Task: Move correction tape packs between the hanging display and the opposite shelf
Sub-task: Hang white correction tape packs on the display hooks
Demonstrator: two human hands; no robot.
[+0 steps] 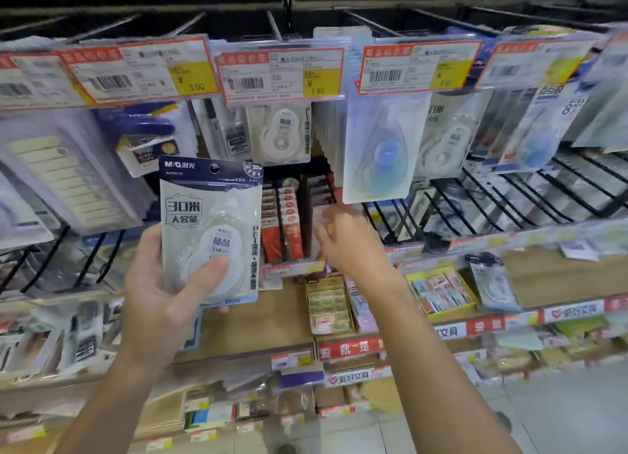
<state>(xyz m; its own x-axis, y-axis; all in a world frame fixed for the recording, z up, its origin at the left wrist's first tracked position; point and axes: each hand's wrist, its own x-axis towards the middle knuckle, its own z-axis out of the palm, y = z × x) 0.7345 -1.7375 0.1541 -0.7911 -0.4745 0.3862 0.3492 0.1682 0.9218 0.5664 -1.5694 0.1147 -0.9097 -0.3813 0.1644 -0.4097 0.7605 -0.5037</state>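
- the left hand [159, 283] holds one correction tape pack [210, 229] up in front of the shelves. the thumb lies across the front near the bottom, and the other fingers are behind the card.
- this pack stands upright. it has a dark blue top, a pale grey card and a clear bubble with a white tape roller inside.
- the right hand [346, 239] is reaching toward the shelf just to the right of the pack. it looks blurry. the fingers are curled loosely, and i cannot tell if it holds anything.
- above both hands is the hanging display [306, 22], made of black metal hooks. more tape packs hang there.
- one hanging pack [280, 134] just like the held one is right above it, a bit to the right.
- a bigger clear pack [384, 147] with a blue roller hangs just above the right hand.
- red and yellow price tags [280, 74] sit in a row at the front of the hooks.
- lower down, a wooden shelf [272, 317] holds a small box of erasers [328, 305].
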